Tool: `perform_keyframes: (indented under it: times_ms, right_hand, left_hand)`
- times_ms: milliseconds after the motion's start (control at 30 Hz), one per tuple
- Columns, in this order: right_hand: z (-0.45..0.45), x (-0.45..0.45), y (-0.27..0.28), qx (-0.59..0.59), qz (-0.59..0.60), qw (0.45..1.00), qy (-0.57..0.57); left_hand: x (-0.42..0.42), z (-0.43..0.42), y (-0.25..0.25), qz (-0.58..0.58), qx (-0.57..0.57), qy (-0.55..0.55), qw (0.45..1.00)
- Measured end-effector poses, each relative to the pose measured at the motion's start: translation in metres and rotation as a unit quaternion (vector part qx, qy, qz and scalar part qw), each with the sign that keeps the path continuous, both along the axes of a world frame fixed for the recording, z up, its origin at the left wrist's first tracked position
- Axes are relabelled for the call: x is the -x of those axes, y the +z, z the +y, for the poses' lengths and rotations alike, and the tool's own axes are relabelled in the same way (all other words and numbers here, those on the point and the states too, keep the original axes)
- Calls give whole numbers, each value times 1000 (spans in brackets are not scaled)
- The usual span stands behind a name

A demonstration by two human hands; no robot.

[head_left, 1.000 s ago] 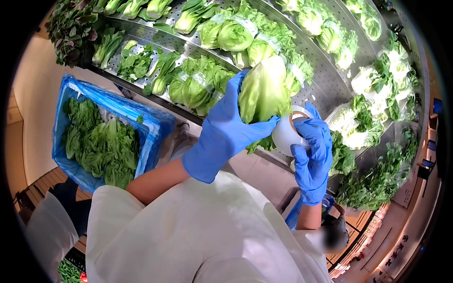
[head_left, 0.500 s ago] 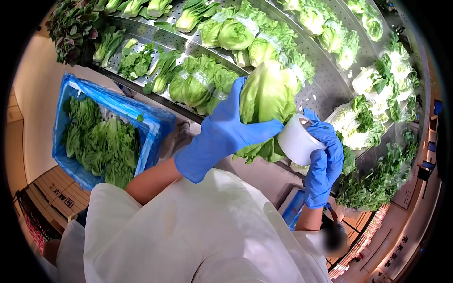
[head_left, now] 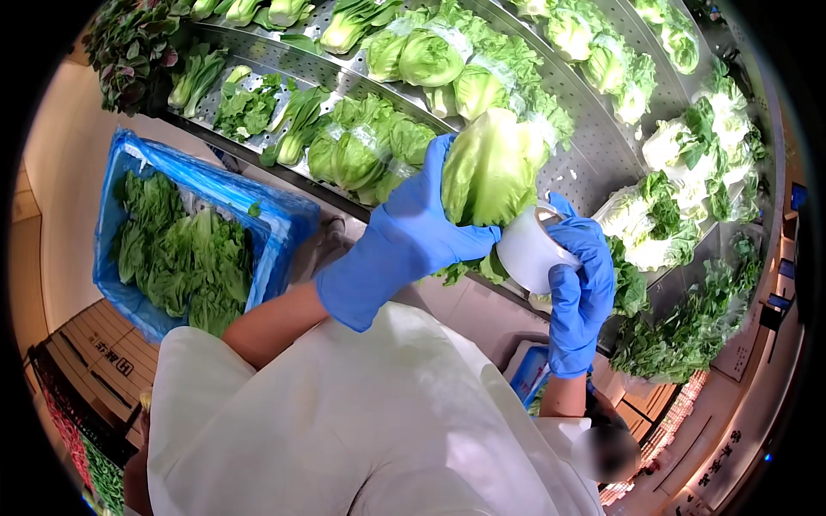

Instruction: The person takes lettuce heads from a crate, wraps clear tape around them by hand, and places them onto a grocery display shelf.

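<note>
My left hand (head_left: 413,228), in a blue glove, is wrapped round a head of lettuce (head_left: 490,168), its thumb on the near side and the fingers behind. The lettuce is held up in front of the shelf edge. In my right hand (head_left: 585,284), gloved alike, is a wide roll of tape (head_left: 532,249), gripped at its rim and core. The roll lies close against the lower right of the lettuce, near my left thumb. Whether a strip of tape runs onto the leaves I cannot tell.
A perforated metal display shelf (head_left: 594,176) holds wrapped lettuces (head_left: 353,146), bok choy (head_left: 348,30) and napa cabbages (head_left: 654,224). At the left stands a blue-lined crate (head_left: 288,232) with loose leafy lettuce (head_left: 189,267). Another person (head_left: 594,439) is at the lower right.
The lettuce has turned slightly in my left hand, and less of its lower leaves shows. My right hand and the tape roll have shifted a little left, and the roll has tilted.
</note>
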State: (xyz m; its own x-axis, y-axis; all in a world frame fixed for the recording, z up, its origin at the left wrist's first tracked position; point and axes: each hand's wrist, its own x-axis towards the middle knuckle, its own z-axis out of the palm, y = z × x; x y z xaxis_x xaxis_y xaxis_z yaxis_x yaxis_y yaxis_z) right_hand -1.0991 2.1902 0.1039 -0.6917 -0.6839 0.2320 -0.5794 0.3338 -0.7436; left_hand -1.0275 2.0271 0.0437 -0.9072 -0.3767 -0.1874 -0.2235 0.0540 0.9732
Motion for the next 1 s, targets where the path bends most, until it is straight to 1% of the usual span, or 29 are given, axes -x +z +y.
perform_keyframes:
  times_ms: [100, 133, 167, 233, 300, 333, 367, 400, 433, 467, 500, 533, 567, 600, 633, 700, 733, 767, 833, 867, 900, 933, 967, 1000]
  right_hand:
    - [1, 6, 2, -2, -8, 999, 34]
    - [1, 6, 2, -2, -7, 999, 35]
    - [2, 5, 1, 20, -18, 999, 19]
    - [1, 4, 1, 44, -29, 999, 3]
    - [-1, 4, 3, 96, -71, 993, 2]
    - [1, 4, 3, 97, -70, 993, 1]
    - [4, 4, 4, 118, -97, 988, -18]
    - [7, 6, 4, 139, -122, 982, -38]
    - [12, 9, 3, 180, -141, 973, -34]
    - [21, 16, -3, 232, -183, 955, -2]
    - [25, 17, -4, 257, -200, 945, 9]
    - [29, 17, -5, 282, -216, 934, 21]
    - [27, 9, -1, 298, -260, 917, -50]
    - [25, 1, 0, 314, -303, 892, -119]
    - [25, -3, -2, 331, -346, 868, -128]
    - [14, -5, -19, 347, -368, 841, -194]
    - [7, -4, -28, 343, -368, 849, -160]
    - [2, -6, -39, 344, -404, 828, -179]
    - [-11, -4, -55, 303, -421, 836, -180]
    - [-20, -7, -51, 335, -457, 812, -140]
    - [-22, -9, -51, 333, -458, 809, -159]
    - [-25, -11, -50, 331, -460, 805, -177]
    - [-28, -13, -49, 329, -461, 801, -196]
    - [-26, -12, -49, 379, -508, 762, -128]
  left_hand:
    - [1, 1, 4, -7, -23, 31, 999]
    - [1, 2, -2, 20, -17, 41, 999]
    - [1, 2, -6, 47, -10, 51, 998]
    - [0, 0, -5, 45, 10, 51, 998]
    - [0, -1, -7, 44, 29, 48, 997]
    - [1, -1, -11, 97, -21, 49, 994]
    - [2, -2, -14, 150, -71, 49, 985]
    - [1, -7, -14, 152, -71, 47, 985]
    - [-2, -15, -12, 114, -150, 25, 982]
    - [-5, -23, -11, 76, -229, 0, 971]
    - [-10, -31, -11, 78, -230, -8, 970]
    - [-18, -38, -10, 88, -361, -31, 928]
    - [-24, -45, -12, 94, -485, -54, 868]
    - [-27, -42, -37, 94, -485, -61, 867]
    - [-29, -33, -81, 115, -559, -104, 815]
    - [-29, -26, -103, 129, -627, -149, 754]
    - [-31, -23, -98, 127, -579, -193, 782]
    - [-32, -20, -91, 126, -527, -236, 807]
    - [-30, -15, -72, 124, -415, -316, 844]
    - [-28, -17, -61, 122, -385, -335, 851]
    - [-25, -18, -49, 120, -355, -353, 857]
    - [-22, -21, -31, 103, -341, -340, 870]
    - [-22, -20, -30, 109, -310, -349, 878]
    - [-21, -20, -29, 114, -279, -357, 884]
